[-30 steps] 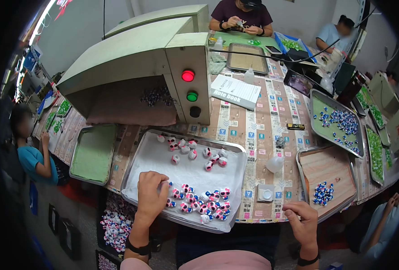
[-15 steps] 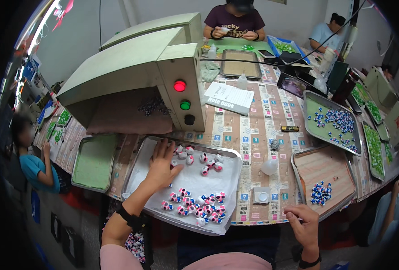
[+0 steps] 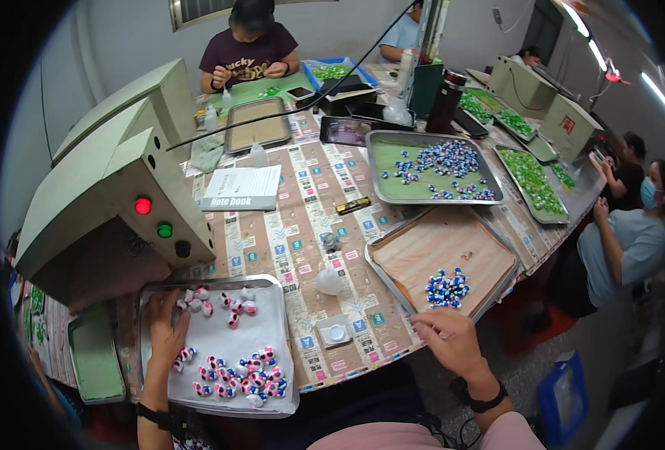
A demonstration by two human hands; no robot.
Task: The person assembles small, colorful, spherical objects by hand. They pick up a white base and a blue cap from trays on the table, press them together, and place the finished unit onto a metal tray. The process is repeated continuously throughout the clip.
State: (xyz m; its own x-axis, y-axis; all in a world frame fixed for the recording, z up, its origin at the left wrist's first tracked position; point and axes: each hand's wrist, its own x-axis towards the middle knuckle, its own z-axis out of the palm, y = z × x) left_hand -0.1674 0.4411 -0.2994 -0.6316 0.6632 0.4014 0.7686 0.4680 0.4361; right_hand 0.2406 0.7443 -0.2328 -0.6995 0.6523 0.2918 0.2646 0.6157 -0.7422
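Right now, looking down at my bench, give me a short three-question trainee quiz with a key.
1. True or false: the left hand is over a green-lined tray.

2. Which small pieces lie nearest the right hand?
A. bright green pieces
B. blue-and-white pieces
C. pink-and-white pieces

3. Fill in "above" or "below": on the beige machine, the red lamp sits ___ the green lamp.

Key:
1. False; it is over the white-lined metal tray.
2. B
3. above
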